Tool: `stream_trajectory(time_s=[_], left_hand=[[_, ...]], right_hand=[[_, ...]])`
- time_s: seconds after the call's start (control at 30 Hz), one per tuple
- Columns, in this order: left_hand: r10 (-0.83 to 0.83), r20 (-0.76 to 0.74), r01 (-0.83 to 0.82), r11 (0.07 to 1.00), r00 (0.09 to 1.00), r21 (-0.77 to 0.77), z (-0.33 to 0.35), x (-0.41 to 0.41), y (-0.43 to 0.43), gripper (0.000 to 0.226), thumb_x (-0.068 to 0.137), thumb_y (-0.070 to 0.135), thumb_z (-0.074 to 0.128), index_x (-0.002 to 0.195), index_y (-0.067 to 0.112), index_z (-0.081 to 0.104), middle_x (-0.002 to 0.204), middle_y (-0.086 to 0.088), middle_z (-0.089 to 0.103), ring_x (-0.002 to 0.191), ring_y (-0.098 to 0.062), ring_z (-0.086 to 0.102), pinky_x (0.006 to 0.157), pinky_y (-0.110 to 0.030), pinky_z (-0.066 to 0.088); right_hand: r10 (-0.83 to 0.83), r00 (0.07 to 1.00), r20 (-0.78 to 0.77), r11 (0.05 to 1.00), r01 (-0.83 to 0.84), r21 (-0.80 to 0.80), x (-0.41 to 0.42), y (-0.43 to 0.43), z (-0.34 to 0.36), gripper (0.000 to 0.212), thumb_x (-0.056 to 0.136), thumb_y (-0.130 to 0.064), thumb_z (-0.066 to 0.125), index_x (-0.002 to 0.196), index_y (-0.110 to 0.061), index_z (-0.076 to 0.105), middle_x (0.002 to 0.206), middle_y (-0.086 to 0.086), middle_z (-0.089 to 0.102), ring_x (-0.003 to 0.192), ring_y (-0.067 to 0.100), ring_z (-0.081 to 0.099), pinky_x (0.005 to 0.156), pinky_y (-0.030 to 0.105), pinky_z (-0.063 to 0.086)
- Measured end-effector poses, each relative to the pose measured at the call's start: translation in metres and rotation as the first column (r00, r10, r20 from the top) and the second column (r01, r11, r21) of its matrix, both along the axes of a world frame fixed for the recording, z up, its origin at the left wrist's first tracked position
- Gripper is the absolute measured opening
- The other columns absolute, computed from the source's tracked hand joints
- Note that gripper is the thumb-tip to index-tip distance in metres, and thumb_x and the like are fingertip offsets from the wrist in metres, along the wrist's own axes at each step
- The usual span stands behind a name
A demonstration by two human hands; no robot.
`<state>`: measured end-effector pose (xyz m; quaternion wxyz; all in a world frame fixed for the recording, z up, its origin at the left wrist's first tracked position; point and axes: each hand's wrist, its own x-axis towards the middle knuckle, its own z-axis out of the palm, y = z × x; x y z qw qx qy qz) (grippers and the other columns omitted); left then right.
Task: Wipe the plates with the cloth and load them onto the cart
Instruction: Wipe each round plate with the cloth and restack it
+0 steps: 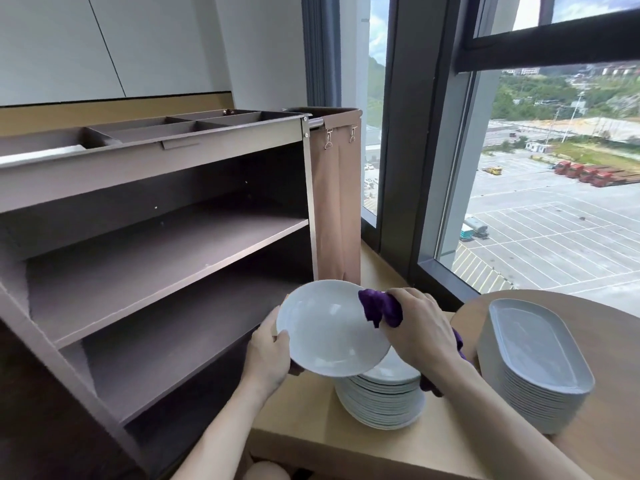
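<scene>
while left hand (pixel 268 348) grips plate (pixel 329 332) by the rim, right hand (pixel 420 327) clutches cloth (pixel 381 306) against its right edge: wiping step. likely next: plate onto cart (pixel 166 247) shelf.

Cannot see the fingers of the left hand (pixel 268 355) behind the held plate (pixel 329 330). Can make out only part of the purple cloth (pixel 379 308) under the right hand (pixel 420 327), and of the plate stack (pixel 381 403) below. Cannot see the cropped left end of the cart (pixel 173 247).

plate (pixel 329 334) white | cloth (pixel 381 308) purple | cart (pixel 156 237) brown-grey
</scene>
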<state>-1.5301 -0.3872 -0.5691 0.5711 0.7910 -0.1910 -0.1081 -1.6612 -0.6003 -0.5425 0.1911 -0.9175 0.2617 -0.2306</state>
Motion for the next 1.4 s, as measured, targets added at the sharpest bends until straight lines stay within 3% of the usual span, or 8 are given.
stream_trajectory(time_s=[0.17, 0.33, 0.5, 0.67, 0.83, 1.03, 1.2, 1.4], left_hand=[[0.159, -0.037, -0.162, 0.981, 0.987, -0.103, -0.013, 0.011, 0.041, 0.055, 0.096, 0.004, 0.042, 0.124, 0.045, 0.064, 0.108, 0.021, 0.07, 0.105, -0.014, 0.066, 0.076, -0.043, 0.063], [0.313, -0.108, -0.327, 0.932, 0.944, -0.159, -0.04, 0.016, 0.07, 0.053, 0.096, 0.001, 0.043, 0.119, 0.042, 0.067, 0.104, 0.02, 0.071, 0.091, 0.006, 0.066, 0.052, -0.012, 0.052], [0.445, -0.144, -0.46, 0.883, 0.884, -0.094, -0.082, 0.021, 0.087, 0.053, 0.095, 0.004, 0.044, 0.135, 0.035, 0.061, 0.119, 0.011, 0.066, 0.106, -0.008, 0.062, 0.069, -0.02, 0.05], [0.521, -0.259, -0.543, 0.839, 0.814, -0.019, -0.126, 0.023, 0.083, 0.056, 0.095, 0.002, 0.045, 0.145, 0.026, 0.051, 0.133, -0.004, 0.06, 0.123, -0.031, 0.055, 0.1, -0.054, 0.052], [0.548, -0.363, -0.571, 0.819, 0.753, 0.052, -0.157, 0.025, 0.073, 0.062, 0.095, 0.001, 0.046, 0.15, 0.029, 0.039, 0.137, -0.004, 0.054, 0.121, -0.033, 0.055, 0.098, -0.057, 0.053], [0.567, -0.347, -0.563, 0.817, 0.747, 0.123, -0.179, 0.033, 0.061, 0.064, 0.097, -0.002, 0.047, 0.152, 0.028, 0.033, 0.126, -0.002, 0.052, 0.106, -0.023, 0.053, 0.068, -0.028, 0.052], [0.521, -0.35, -0.495, 0.852, 0.778, 0.167, -0.186, 0.033, 0.05, 0.062, 0.098, 0.0, 0.047, 0.151, 0.028, 0.031, 0.138, -0.008, 0.051, 0.12, -0.032, 0.052, 0.1, -0.051, 0.05], [0.451, -0.307, -0.368, 0.882, 0.838, 0.294, -0.182, 0.036, 0.044, 0.062, 0.099, 0.01, 0.049, 0.152, 0.03, 0.022, 0.128, -0.007, 0.056, 0.107, -0.033, 0.057, 0.094, -0.053, 0.054]], right_hand=[[0.011, 0.999, -0.042, 0.998, -0.013, -0.061, 0.018, 0.001, -0.008, 0.021, 0.089, -0.031, 0.069, 0.11, -0.028, 0.068, 0.107, -0.006, 0.067, 0.097, 0.021, 0.055, 0.079, 0.036, 0.047], [0.035, 0.973, -0.228, 0.992, -0.061, -0.106, 0.028, 0.001, -0.03, 0.01, 0.093, -0.035, 0.061, 0.098, -0.026, 0.062, 0.102, -0.004, 0.063, 0.093, 0.02, 0.053, 0.078, 0.035, 0.045], [0.038, 0.939, -0.343, 0.976, -0.108, -0.187, 0.03, 0.003, -0.045, 0.021, 0.097, -0.04, 0.052, 0.112, -0.027, 0.058, 0.111, 0.0, 0.057, 0.096, 0.022, 0.05, 0.083, 0.037, 0.048], [0.044, 0.93, -0.365, 0.974, -0.121, -0.192, 0.031, 0.004, -0.045, 0.025, 0.098, -0.04, 0.05, 0.118, -0.026, 0.057, 0.114, 0.003, 0.056, 0.099, 0.025, 0.051, 0.086, 0.038, 0.047], [0.04, 0.925, -0.377, 0.971, -0.124, -0.204, 0.03, 0.006, -0.045, 0.027, 0.097, -0.038, 0.051, 0.12, -0.024, 0.055, 0.116, 0.004, 0.055, 0.098, 0.027, 0.049, 0.085, 0.038, 0.045], [0.036, 0.933, -0.358, 0.974, -0.112, -0.195, 0.03, 0.004, -0.05, 0.03, 0.096, -0.039, 0.054, 0.123, -0.026, 0.055, 0.119, 0.003, 0.054, 0.1, 0.026, 0.048, 0.082, 0.036, 0.038], [0.028, 0.935, -0.355, 0.974, -0.106, -0.201, 0.03, 0.005, -0.05, 0.03, 0.095, -0.04, 0.054, 0.121, -0.026, 0.053, 0.118, 0.001, 0.052, 0.099, 0.026, 0.048, 0.084, 0.039, 0.043], [0.028, 0.933, -0.359, 0.973, -0.107, -0.203, 0.031, 0.005, -0.051, 0.032, 0.095, -0.04, 0.054, 0.123, -0.025, 0.054, 0.12, 0.003, 0.052, 0.101, 0.027, 0.049, 0.084, 0.04, 0.044]])
